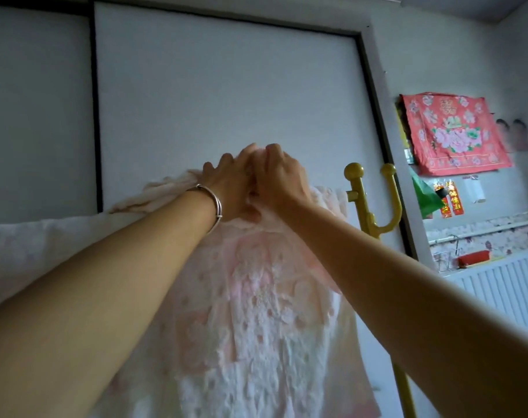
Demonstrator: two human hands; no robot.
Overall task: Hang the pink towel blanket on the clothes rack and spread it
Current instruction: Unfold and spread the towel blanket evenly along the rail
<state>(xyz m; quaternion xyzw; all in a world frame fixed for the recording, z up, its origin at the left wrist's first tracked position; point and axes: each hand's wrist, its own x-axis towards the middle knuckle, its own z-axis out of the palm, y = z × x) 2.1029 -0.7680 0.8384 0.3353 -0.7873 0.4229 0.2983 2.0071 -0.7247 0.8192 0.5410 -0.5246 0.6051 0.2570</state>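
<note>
Head view, two hands gripping one pink towel blanket, one yellow rack.

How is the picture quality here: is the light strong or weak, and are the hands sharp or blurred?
Head view: light is dim and flat, with no glare or hard shadows. The left hand and right hand look slightly soft on the pink towel blanket. Wide-angle distortion bends the dark door frame, and the yellow rack leans.
</note>
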